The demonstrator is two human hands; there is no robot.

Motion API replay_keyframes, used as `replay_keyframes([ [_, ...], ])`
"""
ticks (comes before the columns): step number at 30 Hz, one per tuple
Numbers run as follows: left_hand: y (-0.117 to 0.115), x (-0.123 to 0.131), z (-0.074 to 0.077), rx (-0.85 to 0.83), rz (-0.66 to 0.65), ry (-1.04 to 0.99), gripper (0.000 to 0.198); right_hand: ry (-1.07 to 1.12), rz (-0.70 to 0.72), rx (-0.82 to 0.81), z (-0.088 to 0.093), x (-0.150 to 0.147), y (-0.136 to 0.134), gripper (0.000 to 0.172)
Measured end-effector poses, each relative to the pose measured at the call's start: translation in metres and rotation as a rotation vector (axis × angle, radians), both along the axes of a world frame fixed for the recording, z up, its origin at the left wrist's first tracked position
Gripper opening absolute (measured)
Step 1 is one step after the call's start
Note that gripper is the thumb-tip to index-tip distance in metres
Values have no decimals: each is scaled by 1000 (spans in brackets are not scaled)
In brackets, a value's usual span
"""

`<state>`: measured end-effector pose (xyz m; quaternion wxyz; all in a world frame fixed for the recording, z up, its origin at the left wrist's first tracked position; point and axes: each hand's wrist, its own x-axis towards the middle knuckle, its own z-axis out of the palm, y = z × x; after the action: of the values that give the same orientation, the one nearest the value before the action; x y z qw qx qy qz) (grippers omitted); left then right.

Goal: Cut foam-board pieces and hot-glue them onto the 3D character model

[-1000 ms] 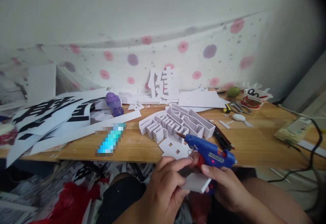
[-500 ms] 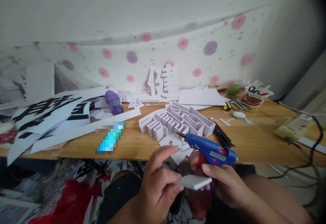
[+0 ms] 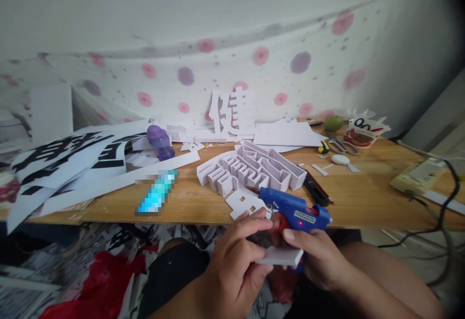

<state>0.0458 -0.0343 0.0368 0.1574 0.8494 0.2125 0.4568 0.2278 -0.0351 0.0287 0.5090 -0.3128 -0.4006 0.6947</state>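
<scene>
A small white foam-board strip [image 3: 278, 256] is pinched between the thumb and fingers of my left hand [image 3: 236, 256], in front of the table edge. My right hand [image 3: 316, 251] is wrapped round a blue glue gun [image 3: 290, 207], whose nozzle points left and whose red light is lit. The strip's right end lies close by my right thumb; whether they touch I cannot tell. Just beyond the nozzle stands a hollow white character with raised walls [image 3: 250, 166]. A flat white cutout with square holes [image 3: 241, 202] lies partly under it, close to my left fingers.
A white cutout character [image 3: 232, 113] leans at the back beside white boards [image 3: 283, 134]. Printed sheets [image 3: 72, 159], a purple bottle [image 3: 160, 142] and a blurred-out phone [image 3: 158, 193] are left. Right are a black cutter [image 3: 315, 188], scissors [image 3: 343, 145] and a black cable [image 3: 445, 212].
My left hand has shifted a little to the right, its index finger now nearer the glue gun. The gun has moved slightly left in the view. Both hands keep their hold.
</scene>
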Motion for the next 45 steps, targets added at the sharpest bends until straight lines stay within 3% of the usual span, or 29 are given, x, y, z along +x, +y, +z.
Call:
replay_keyframes([
  [6, -1, 4, 4, -103, -122, -74, 8, -7, -10, 27, -2, -1, -1, 38],
  [13, -4, 6, -4, -221, -147, -162, 9, 19, -95, -10, -4, -4, -1, 32],
  [18, -7, 9, 0, -260, -108, -270, 6, 22, -114, -39, 1, -3, 0, 34],
  [24, -2, 6, -11, -589, -38, -476, 6, 19, -130, -34, 4, -2, 0, 39],
  [26, 1, 1, -16, -706, 1, -505, 15, 34, -139, -38, 6, -2, 0, 38],
  [30, 8, -1, -9, -861, 29, -424, 11, 45, -132, -21, 6, -4, 0, 37],
  [32, 11, 6, 1, -1033, -35, -457, 11, 14, -155, 5, 4, -5, 0, 34],
  [35, 13, 21, 13, -1321, -257, -612, 13, -64, -212, 76, -3, -4, 1, 30],
  [37, 15, 28, 16, -1424, -395, -675, 13, -111, -241, 107, -7, -1, 1, 29],
  [40, 16, 29, 13, -1435, -456, -678, 16, -144, -240, 130, -11, 3, 0, 31],
  [45, 11, 24, 1, -1361, -313, -549, 21, -125, -208, 162, -9, 3, 0, 28],
])
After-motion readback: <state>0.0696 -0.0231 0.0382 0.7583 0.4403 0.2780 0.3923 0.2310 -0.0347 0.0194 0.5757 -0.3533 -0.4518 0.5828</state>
